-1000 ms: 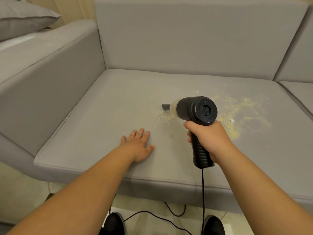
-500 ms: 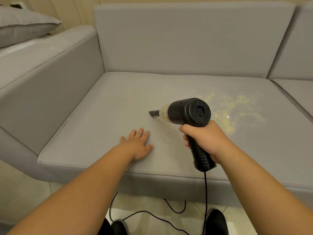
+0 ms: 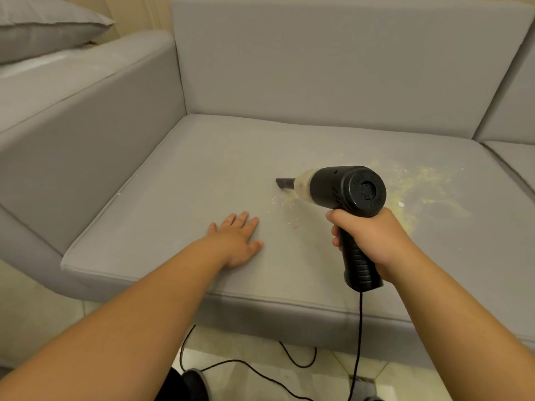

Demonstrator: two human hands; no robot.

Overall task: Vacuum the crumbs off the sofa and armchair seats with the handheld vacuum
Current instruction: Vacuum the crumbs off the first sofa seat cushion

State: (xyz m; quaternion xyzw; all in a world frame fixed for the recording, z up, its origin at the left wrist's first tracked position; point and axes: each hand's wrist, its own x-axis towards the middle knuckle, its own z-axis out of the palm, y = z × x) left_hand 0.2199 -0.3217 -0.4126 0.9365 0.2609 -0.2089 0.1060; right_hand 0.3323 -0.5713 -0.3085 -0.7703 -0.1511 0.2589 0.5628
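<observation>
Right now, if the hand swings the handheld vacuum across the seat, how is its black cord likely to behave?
The cord is probably floppy: it hangs straight down from the handheld vacuum and loops loosely on the floor. It looks thin and light, so it should trail without much pull on the right hand. It may drag against the seat cushion edge.
</observation>
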